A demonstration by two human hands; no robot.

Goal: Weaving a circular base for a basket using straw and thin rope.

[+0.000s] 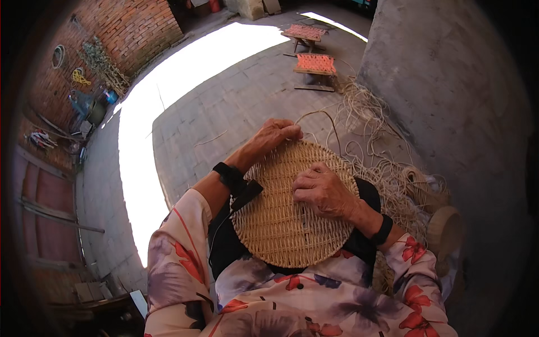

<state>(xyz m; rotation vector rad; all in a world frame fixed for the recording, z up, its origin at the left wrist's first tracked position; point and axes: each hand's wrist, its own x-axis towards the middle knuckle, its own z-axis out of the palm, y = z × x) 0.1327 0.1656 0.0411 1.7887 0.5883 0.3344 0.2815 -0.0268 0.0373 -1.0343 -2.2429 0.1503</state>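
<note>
A round woven wicker mat in pale tan lies across my lap. My left hand is closed at its far rim, thumb and fingers pinching the edge. From beside that thumb a thin strand arches up and to the right, then drops behind the rim. My right hand rests on the mat's face, right of its middle, with the fingers curled in. Whatever those fingers may hold is hidden. A black tool-like piece hangs by my left wrist strap, over the mat's left edge.
Loose strands pile up on the floor to my right, beside a coil and a pale round woven piece. Two low stools with orange-red woven seats stand ahead. A grey wall rises at the right, and a brick wall at far left.
</note>
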